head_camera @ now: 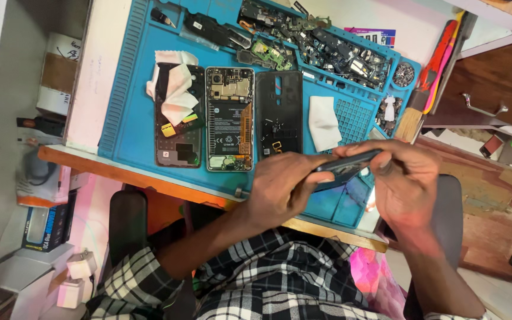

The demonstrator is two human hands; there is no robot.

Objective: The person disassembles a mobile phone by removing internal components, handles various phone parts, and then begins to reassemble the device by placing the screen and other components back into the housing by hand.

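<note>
Both my hands hold a dark phone [346,166] edge-on above the near right corner of the blue repair mat [130,118]. My left hand [280,188] grips its left end with thumb and fingers. Fingers of my right hand [409,181] curl over its right end. On the mat lies an opened phone [229,118] showing its battery and board. A black back cover [278,112] lies to its right. A dark phone frame [178,127] to its left has a white cloth [176,89] draped over it.
A folded white tissue [323,121] lies right of the back cover. Trays of loose phone parts [321,44] line the mat's far edge, with a small dish of screws [403,74]. A brush [421,101] rests at the right. Boxes [45,219] sit at the left.
</note>
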